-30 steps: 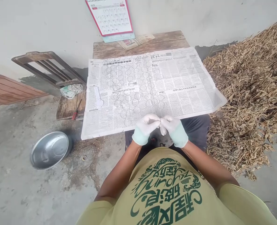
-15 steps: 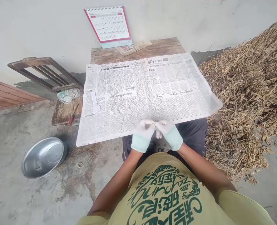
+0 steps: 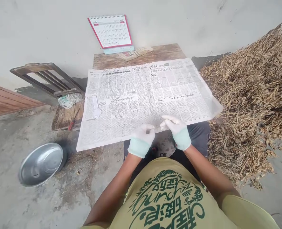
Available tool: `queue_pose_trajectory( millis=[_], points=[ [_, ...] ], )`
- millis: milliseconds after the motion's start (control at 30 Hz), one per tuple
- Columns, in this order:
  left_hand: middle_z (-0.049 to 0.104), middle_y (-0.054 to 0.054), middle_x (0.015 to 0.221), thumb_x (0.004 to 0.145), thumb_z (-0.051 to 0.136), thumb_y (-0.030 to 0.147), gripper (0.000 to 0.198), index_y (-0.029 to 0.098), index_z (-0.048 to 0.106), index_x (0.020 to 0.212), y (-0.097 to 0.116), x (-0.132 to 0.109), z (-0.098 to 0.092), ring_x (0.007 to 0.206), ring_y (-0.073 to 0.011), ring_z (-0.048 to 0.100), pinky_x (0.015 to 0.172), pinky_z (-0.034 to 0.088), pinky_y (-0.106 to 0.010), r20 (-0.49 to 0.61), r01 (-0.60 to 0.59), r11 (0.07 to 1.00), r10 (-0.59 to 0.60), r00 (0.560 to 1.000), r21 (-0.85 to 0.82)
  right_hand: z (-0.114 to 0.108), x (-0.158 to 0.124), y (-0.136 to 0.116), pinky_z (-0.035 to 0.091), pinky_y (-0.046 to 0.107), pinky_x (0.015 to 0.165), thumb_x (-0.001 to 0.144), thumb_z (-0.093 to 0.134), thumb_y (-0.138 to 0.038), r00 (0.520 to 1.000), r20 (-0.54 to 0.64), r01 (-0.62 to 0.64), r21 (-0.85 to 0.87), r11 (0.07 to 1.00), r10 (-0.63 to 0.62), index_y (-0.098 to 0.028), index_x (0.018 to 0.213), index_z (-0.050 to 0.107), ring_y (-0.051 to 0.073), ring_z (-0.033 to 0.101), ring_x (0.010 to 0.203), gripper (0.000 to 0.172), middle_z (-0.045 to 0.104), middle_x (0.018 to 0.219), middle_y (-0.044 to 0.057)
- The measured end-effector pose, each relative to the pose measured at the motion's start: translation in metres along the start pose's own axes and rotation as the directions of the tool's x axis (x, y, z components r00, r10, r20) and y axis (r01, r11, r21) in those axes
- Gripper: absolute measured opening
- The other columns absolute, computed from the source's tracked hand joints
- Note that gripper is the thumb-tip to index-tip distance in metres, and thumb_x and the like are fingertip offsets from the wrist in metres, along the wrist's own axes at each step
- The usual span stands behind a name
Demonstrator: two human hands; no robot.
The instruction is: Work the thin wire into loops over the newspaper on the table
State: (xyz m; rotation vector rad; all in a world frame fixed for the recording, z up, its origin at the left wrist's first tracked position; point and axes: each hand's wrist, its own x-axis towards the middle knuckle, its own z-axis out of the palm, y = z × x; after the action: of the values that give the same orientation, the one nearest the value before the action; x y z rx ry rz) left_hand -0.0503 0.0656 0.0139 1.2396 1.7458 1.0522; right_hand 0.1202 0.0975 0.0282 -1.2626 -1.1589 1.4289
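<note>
Even, diffuse daylight; no hard shadows, only a soft dark patch beside the metal bowl. Pale wall and newspaper read bright without glare. Wide-angle lens bows straight lines near the frame edges; focus is sharp throughout.

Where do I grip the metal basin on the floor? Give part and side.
Judging by its pose, pinch the thin rim of the metal basin from above with the left hand, on the edge nearest it: it lies mouth up on the concrete on that side and shows no handles.
</note>
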Motion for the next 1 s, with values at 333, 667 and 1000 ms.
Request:
queue_pose_trajectory(
  millis=[333,667,1000],
  points=[
    [0.076,0.001,0.078,0.084,0.071,0.019,0.008,0.025,0.075,0.081,-0.004,0.011,-0.011,0.079,-0.0213,0.07,0.08,0.053,-0.033,-0.003,0.042,0.999,-0.042,0.999,0.03,-0.017,0.003,0.014,0.058,0.035,0.08,0.096,0.057,-0.033,0.982,0.055,0.186,-0.193,0.963,-0.178,-0.026,0.107,0.082,0.017,0.066,0.072,0.028,0.07,0.074,-0.001],
    [0.074,-0.002,0.068,0.088,0.075,0.042,0.031,0.017,0.059,0.096,-0.008,0.015,-0.01,0.049,-0.0181,0.07,0.056,0.055,-0.031,0.288,0.273,0.848,-0.15,0.946,-0.454,-0.039,0.014,0.014,0.055,0.037,0.082,0.105,0.048,-0.032,0.906,0.294,0.413,-0.454,0.79,-0.304,-0.031,0.117,0.081,0.019,0.066,0.077,0.036,0.071,0.079,0.001],
    [0.071,0.0,0.067,0.086,0.073,0.042,0.031,0.017,0.058,0.097,-0.008,0.012,-0.022,0.053,-0.0169,0.069,0.062,0.06,-0.034,0.157,0.192,0.853,-0.131,0.979,-0.485,-0.058,0.03,0.023,0.05,0.032,0.069,0.102,0.038,-0.009,0.631,0.686,0.775,-0.544,0.321,-0.362,-0.023,0.133,0.073,0.018,0.058,0.071,0.049,0.068,0.079,0.004]
  ],
)
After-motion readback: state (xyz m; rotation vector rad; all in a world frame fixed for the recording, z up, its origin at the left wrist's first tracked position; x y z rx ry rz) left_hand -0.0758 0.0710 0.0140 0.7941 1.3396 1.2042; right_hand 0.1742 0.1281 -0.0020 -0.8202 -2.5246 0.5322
